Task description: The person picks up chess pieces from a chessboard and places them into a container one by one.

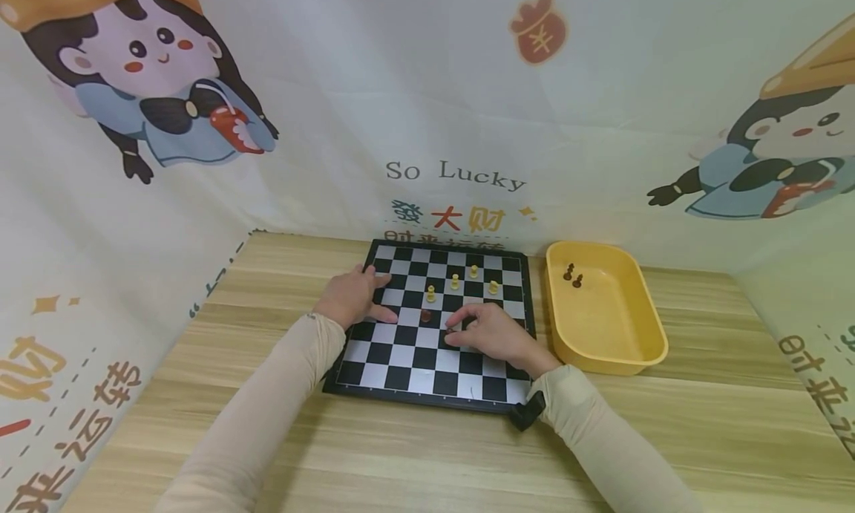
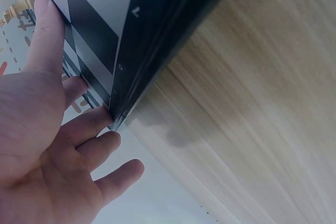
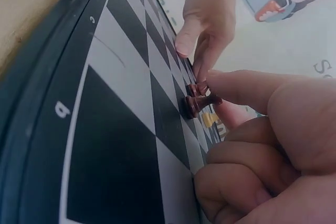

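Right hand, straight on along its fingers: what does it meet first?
Probably the other brown chess piece, just beyond the held chess piece that the right hand pinches, toward the left hand. Height and exact line are hard to judge; it might pass over or beside it.

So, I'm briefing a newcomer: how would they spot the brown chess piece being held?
Find the black-and-white chessboard on the wood-grain table. Near its middle, the right hand pinches the brown chess piece. Its brown neighbour, to the left, stands untouched.
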A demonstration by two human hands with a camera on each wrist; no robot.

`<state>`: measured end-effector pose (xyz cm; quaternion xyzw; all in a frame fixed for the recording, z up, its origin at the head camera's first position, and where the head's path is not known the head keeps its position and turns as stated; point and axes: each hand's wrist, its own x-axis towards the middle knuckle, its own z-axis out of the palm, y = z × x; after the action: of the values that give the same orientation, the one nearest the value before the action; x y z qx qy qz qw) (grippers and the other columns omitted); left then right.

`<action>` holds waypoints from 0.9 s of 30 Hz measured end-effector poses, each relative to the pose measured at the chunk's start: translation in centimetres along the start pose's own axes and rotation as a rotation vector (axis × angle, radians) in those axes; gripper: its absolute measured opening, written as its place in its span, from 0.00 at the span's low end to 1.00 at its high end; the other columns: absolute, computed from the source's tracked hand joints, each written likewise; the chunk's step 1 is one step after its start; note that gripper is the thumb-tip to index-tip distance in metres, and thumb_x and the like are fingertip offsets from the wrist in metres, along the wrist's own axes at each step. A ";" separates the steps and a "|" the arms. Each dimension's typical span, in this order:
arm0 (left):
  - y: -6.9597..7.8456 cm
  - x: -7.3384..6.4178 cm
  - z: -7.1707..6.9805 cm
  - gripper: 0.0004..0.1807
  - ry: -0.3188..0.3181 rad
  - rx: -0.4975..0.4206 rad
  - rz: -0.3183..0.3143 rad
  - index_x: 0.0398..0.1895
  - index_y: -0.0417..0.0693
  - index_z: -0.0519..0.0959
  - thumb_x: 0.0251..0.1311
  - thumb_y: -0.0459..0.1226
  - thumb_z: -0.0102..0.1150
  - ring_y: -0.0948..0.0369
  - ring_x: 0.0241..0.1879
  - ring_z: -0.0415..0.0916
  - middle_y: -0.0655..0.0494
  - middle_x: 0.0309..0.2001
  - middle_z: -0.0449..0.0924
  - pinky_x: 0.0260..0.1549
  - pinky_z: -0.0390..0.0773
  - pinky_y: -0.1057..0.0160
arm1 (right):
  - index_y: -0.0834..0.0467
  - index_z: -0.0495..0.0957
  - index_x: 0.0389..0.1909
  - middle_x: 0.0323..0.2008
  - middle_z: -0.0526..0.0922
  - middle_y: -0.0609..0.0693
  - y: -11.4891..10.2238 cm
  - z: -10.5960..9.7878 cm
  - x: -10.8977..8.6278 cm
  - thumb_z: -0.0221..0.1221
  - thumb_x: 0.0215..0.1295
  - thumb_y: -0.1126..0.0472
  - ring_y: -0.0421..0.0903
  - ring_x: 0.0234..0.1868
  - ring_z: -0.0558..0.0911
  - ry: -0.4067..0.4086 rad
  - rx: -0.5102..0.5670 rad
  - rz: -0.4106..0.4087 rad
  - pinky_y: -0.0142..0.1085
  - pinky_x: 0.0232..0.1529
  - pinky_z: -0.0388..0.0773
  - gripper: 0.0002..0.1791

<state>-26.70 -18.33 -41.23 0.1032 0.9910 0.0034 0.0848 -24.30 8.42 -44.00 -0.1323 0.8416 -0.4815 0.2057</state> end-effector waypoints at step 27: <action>-0.1 0.2 0.1 0.52 0.000 -0.001 0.003 0.77 0.53 0.66 0.51 0.66 0.65 0.38 0.76 0.60 0.35 0.77 0.61 0.67 0.74 0.43 | 0.52 0.86 0.42 0.13 0.70 0.41 0.0 0.4 0.3 0.67 0.65 0.56 0.39 0.17 0.68 -0.015 -0.071 -0.048 0.30 0.21 0.63 0.08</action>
<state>-26.86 -18.36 -41.40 0.1047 0.9909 0.0039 0.0849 -24.35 8.03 -44.24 -0.1635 0.8532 -0.4551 0.1955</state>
